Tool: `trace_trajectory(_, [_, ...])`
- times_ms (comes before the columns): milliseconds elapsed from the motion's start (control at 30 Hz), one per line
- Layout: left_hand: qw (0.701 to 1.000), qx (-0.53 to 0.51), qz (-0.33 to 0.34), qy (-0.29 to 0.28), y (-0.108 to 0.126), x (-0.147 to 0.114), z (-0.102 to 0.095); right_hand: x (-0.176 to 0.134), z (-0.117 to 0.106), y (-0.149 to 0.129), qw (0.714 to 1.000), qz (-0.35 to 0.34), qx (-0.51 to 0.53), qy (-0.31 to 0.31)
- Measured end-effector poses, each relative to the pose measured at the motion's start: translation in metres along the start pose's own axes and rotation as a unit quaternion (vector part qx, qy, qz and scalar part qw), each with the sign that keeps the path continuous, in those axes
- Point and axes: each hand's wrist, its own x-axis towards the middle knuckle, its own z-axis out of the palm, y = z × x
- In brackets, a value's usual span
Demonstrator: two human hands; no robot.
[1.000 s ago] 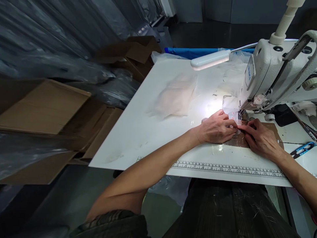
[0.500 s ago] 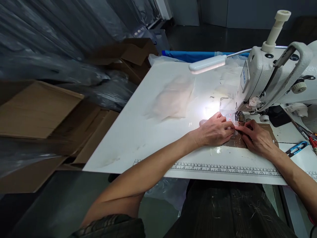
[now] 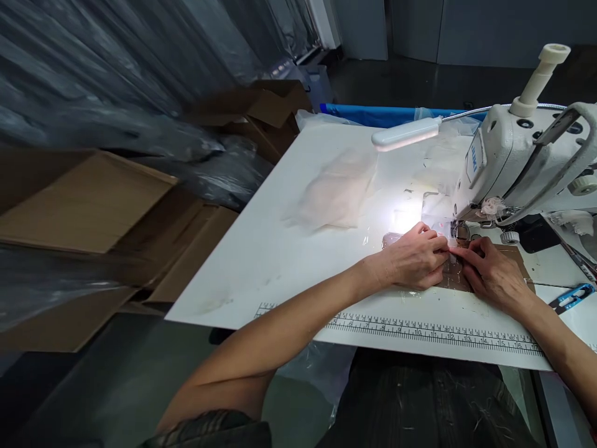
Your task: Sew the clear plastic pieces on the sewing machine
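Just in front of the sewing machine's (image 3: 494, 162) needle area, my left hand (image 3: 416, 258) is closed, fingertips pinching a small piece of pale sheer fabric (image 3: 441, 225). My right hand (image 3: 497, 274) meets it from the right, with thumb and index finger pinched at the same fabric's edge; much of the fabric is hidden by the fingers. A bit of pinkish sheer material (image 3: 390, 239) shows beyond my left hand. Beneath the hands is a brown plate (image 3: 517, 258) on the white table (image 3: 289, 274). A lamp (image 3: 405, 134) lights the spot.
Pale sheer pieces (image 3: 336, 193) lie on the table's left half. Blue thread snips (image 3: 573, 297) rest right of my right forearm. A printed ruler (image 3: 420, 333) runs along the front edge. Open cardboard boxes (image 3: 93, 199) and plastic sheeting stand at the left.
The whole view has shifted slightly, so the table and machine appear lower and further right. Both hands keep nearly the same pinch by the needle.
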Motion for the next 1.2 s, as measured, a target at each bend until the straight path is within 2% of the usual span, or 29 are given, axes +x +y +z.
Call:
trace_trajectory(400, [0.999, -0.036, -0.004, -0.005, -0.014, -0.002, -0.004, 0.009, -0.001, -0.004, 0.998, 0.040, -0.032, -0.031])
trace_trajectory(733, [1.000, 0.003, -0.015, -0.010, -0.013, 0.001, 0.002, 0.003, 0.001, -0.003, 1.000, 0.015, -0.012, 0.010])
trace_trajectory(867, [1.000, 0.004, -0.021, -0.012, -0.014, 0.002, 0.001, 0.006, 0.001, -0.005, 0.999, 0.032, -0.026, -0.018])
trace_trajectory(1067, [0.999, 0.001, -0.042, -0.022, -0.015, 0.004, -0.001, 0.015, -0.011, -0.015, 0.988, 0.083, -0.055, -0.120])
trace_trajectory(1200, [0.999, -0.001, -0.049, -0.021, -0.015, 0.005, 0.000, 0.016, -0.009, -0.017, 0.989, 0.081, -0.069, -0.103])
